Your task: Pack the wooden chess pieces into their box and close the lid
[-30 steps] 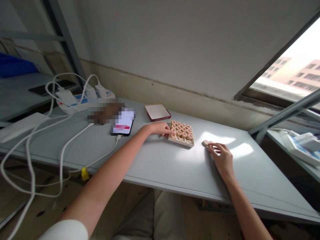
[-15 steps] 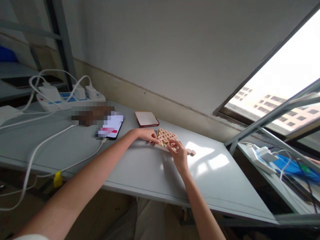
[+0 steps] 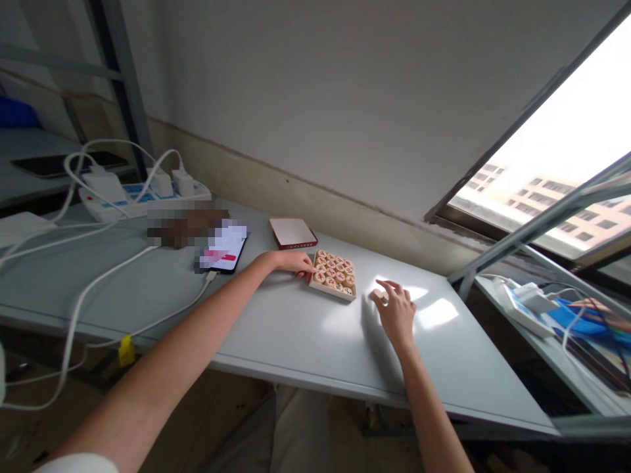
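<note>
No legible text: red characters on the xiangqi pieces [image 3: 333, 273] in the wooden tray [image 3: 331, 293] are too small to read; the smartphone screen [image 3: 224, 248] is pixelated.

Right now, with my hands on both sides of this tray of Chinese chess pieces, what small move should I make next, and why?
Probably bring the open right hand to the wooden tray's right edge: the left hand is already at its left edge, and the right hand holds nothing.
</note>
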### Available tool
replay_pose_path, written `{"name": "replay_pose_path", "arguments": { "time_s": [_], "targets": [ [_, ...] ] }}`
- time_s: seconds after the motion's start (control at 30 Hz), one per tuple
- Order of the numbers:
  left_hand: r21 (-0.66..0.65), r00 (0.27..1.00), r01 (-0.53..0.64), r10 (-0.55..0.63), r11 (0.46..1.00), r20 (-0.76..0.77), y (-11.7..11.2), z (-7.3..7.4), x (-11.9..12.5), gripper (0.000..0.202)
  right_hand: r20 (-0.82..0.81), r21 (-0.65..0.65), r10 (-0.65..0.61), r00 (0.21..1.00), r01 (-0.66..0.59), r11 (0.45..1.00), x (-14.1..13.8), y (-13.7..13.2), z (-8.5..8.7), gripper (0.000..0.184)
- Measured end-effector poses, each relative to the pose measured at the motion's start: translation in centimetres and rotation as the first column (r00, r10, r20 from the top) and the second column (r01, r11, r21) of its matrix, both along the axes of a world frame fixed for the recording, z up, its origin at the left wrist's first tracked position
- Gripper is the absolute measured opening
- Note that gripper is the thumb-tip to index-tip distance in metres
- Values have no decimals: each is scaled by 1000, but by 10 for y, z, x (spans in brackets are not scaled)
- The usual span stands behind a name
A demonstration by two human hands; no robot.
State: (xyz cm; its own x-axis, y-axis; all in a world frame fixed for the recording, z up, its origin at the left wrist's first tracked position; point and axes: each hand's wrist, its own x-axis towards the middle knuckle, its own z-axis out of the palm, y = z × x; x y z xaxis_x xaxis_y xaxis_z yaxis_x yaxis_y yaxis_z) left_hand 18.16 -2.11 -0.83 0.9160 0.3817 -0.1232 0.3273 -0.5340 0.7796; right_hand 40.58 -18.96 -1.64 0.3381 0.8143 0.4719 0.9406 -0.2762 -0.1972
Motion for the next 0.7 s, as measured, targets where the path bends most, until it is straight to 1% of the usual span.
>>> {"name": "replay_pose_path", "arguments": {
  "time_s": [0.03,0.1,0.17,0.27,0.33,0.43,0.5,0.57,0.7],
  "targets": [
    [-7,1000,0,0,1000,0,0,1,0,37,3,-50,-23,1000,23,999,9,-3,-2,31],
    [-21,1000,2,-2,1000,1,-2,2,1,35,-31,-120,-24,999,20,993,21,-6,-6,31],
    [-23,1000,-2,2,1000,1,-3,3,1,33,-52,-118,-13,999,7,993,24,-6,-7,31],
    [-12,1000,-28,28,1000,1,-4,3,1,31,-56,-27,12,998,-14,1000,14,-1,-4,32],
    [-6,999,-41,41,999,-3,-3,1,2,30,-64,-1,79,995,-79,997,0,3,1,34],
    [2,999,-34,35,999,-4,-1,-2,3,30,-61,-50,195,979,-198,979,-22,9,7,32],
    [7,1000,-27,27,1000,2,0,-4,4,30,-63,-80,228,972,-233,969,-33,12,8,29],
    [10,1000,-28,28,1000,10,1,-4,4,29,-84,-96,254,964,-262,960,-38,13,8,28],
    [0,999,-37,37,999,4,-2,-1,4,28,-117,-113,325,938,-338,935,-35,12,5,29]
  ]
}}
